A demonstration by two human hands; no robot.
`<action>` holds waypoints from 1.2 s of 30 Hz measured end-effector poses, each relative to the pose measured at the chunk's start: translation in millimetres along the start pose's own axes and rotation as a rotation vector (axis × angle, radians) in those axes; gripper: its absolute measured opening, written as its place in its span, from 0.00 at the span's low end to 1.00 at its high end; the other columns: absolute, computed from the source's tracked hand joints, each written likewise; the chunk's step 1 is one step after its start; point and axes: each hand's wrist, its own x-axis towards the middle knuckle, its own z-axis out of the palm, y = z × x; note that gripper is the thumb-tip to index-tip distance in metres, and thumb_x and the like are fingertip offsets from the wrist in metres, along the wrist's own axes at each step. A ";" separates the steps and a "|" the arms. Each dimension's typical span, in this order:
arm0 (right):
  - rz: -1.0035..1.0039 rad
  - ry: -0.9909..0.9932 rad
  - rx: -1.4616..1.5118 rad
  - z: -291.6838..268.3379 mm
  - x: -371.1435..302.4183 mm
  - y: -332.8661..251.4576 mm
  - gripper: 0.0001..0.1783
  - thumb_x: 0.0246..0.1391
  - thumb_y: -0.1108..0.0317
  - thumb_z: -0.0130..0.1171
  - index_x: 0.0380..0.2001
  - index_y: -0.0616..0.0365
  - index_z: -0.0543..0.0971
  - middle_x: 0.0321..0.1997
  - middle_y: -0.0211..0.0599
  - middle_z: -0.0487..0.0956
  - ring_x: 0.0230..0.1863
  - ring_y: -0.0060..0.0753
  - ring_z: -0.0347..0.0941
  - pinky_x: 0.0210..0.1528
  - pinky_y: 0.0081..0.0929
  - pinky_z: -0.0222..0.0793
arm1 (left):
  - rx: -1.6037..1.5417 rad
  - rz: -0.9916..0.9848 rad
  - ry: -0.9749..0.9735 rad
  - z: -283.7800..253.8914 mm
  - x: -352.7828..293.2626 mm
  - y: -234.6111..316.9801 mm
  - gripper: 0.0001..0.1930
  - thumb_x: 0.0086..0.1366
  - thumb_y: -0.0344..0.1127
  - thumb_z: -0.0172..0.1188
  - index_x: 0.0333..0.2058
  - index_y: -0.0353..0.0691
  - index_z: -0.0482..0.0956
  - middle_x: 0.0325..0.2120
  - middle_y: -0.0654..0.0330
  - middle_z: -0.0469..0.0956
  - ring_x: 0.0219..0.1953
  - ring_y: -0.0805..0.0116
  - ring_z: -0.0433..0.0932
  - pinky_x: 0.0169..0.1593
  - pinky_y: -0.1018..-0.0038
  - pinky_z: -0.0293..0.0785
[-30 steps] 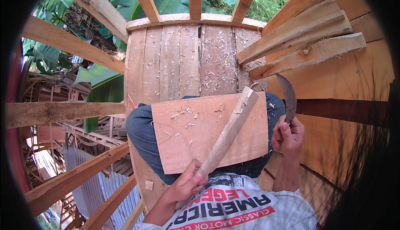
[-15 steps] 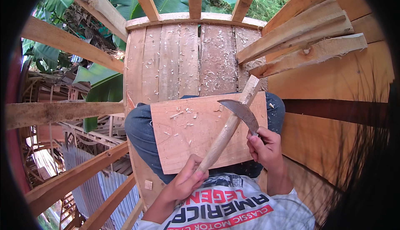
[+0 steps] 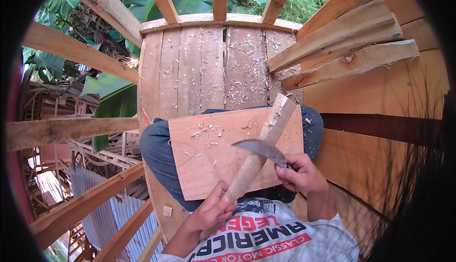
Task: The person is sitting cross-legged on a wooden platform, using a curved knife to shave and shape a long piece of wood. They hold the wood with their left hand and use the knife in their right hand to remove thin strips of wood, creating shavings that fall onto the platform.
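The plank floor [image 3: 168, 81] extended beyond the board [image 3: 199, 172]. The stick [image 3: 247, 173] slanted over the board, its upper end near the board's far right corner. The curved knife [image 3: 259, 147], crossing the stick above the board, had shifted down its length, which placed the cutting position closer to the left hand [image 3: 216, 210]. That hand gripped the stick at the board's near edge. The right hand [image 3: 298, 173], over the board's near right corner, held the knife's handle. Shavings [image 3: 199, 133] lay on the board.
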 end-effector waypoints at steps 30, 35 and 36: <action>-0.030 0.071 0.152 -24.8 -5.5 -2.9 0.09 0.61 0.67 0.52 0.30 0.62 0.73 0.16 0.27 0.69 0.11 0.14 0.62 0.12 0.14 0.56 | 0.090 0.022 0.033 3.9 -1.0 -12.0 0.11 0.72 0.39 0.40 0.45 0.38 0.55 0.26 0.64 0.61 0.21 0.84 0.55 0.23 0.86 0.54; -0.041 0.081 0.170 -15.2 -0.3 15.4 0.11 0.59 0.66 0.54 0.28 0.64 0.73 0.15 0.31 0.69 0.10 0.16 0.62 0.11 0.15 0.58 | 0.264 0.051 0.102 11.9 1.7 -1.3 0.12 0.72 0.38 0.40 0.46 0.37 0.55 0.26 0.64 0.62 0.20 0.83 0.56 0.23 0.85 0.55; -0.049 0.137 0.127 -15.5 1.5 13.8 0.11 0.59 0.67 0.54 0.28 0.64 0.73 0.15 0.30 0.69 0.10 0.16 0.62 0.12 0.15 0.58 | 0.279 0.051 0.112 9.7 0.3 -1.7 0.12 0.72 0.38 0.40 0.45 0.38 0.55 0.26 0.64 0.62 0.20 0.83 0.56 0.23 0.85 0.55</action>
